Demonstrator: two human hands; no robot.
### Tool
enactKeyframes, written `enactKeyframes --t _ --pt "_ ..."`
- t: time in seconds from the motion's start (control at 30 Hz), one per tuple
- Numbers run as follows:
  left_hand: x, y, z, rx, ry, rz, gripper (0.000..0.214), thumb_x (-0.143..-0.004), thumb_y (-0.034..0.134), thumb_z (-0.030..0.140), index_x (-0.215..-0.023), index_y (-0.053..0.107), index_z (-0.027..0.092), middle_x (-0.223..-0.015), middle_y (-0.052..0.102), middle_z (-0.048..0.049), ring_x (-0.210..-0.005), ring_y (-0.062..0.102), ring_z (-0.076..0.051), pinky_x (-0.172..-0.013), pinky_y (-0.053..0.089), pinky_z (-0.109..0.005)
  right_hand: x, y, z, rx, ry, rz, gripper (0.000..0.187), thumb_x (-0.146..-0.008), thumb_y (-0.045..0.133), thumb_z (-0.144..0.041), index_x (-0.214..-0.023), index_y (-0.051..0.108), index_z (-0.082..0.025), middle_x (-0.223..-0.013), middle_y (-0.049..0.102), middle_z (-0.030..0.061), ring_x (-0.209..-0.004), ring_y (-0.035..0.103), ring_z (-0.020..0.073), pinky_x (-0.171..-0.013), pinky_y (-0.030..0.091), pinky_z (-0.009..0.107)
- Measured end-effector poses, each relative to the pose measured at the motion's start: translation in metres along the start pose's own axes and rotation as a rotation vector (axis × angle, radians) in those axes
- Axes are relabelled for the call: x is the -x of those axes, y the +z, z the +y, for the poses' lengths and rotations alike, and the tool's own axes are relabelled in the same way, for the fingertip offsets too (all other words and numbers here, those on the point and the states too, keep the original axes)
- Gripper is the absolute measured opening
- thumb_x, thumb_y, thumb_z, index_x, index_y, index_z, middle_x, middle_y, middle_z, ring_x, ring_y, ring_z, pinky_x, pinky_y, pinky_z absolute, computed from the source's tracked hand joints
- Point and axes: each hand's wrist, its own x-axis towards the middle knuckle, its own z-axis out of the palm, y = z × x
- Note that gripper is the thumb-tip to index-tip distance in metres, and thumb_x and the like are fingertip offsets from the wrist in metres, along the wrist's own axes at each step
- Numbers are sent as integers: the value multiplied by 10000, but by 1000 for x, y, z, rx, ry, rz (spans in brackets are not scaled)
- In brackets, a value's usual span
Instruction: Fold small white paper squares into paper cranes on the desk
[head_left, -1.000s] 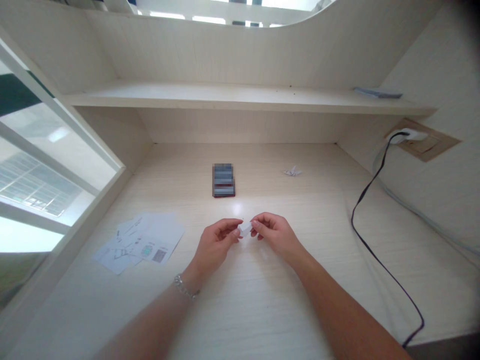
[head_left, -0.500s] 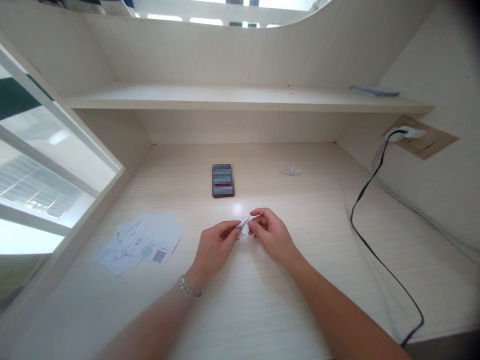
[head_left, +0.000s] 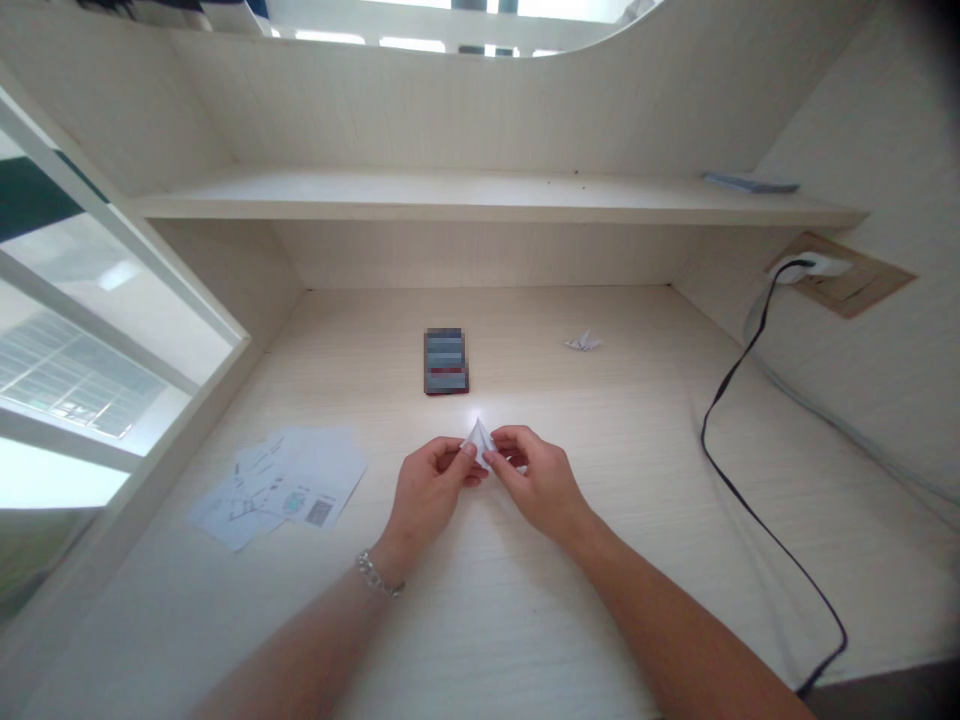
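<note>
A small piece of folded white paper (head_left: 478,438) is held between both hands, its pointed tip facing away from me. My left hand (head_left: 436,480) pinches its left side with thumb and fingers. On the other side, my right hand (head_left: 536,480) grips the paper with the thumb near the middle and the fingers behind. The undersides of the paper are hidden by the fingers. Beyond the hands lies a dark rectangular object (head_left: 446,361), its face blurred. A small folded paper crane (head_left: 583,342) rests farther back to the right.
Loose printed paper sheets (head_left: 300,480) overlap on the desk at the left. A black cable (head_left: 731,480) runs from a plug in the wall socket (head_left: 844,275) down the right side. Above the desk's back is a shelf (head_left: 465,190) with a flat bluish item (head_left: 750,183).
The folded paper has turned so that its point faces away from me. My right hand has shifted slightly down, and both thumbs now press on the paper's near face.
</note>
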Motion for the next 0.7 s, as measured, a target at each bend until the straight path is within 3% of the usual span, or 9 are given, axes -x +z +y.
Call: enactKeyframes --t 0.13,0.3,0.37,0.57,0.7 --pt "0 0 0 58 -47 -15 315 -729 603 397 -854 628 109 -711 692 -76 -668 655 -177 -685 537 -321 -1 1 3 -97 39 -3 241 -830 484 -298 -1014 595 -188 -854 658 60 -736 616 163 -680 481 289" --pt "-2 -2 -1 152 -105 -24 269 -716 619 376 -784 619 116 -666 673 -55 -609 638 -153 -627 526 -289 -8 4 11 -470 249 -108 269 -775 548 -362 -943 608 -160 -701 636 27 -611 601 140 -585 492 270" --pt "-2 -3 -1 175 -121 -47 254 -721 618 360 -788 610 115 -674 670 -57 -607 637 -153 -608 520 -280 -9 4 12 -514 286 -120 268 -756 568 -369 -917 605 -158 -661 622 16 -586 594 135 -565 487 265" --pt "1 -2 2 83 -83 -131 217 -753 594 327 -793 594 113 -686 655 -57 -637 636 -159 -632 517 -288 -3 1 2 -190 170 48 203 -751 584 -365 -817 597 -174 -733 632 39 -645 578 154 -566 454 259" --pt "1 -2 1 66 -63 -142 208 -749 599 315 -832 584 125 -712 651 -49 -652 644 -165 -650 516 -293 0 -1 -3 -110 143 54 172 -778 558 -347 -761 595 -179 -699 623 26 -618 558 145 -558 436 250"
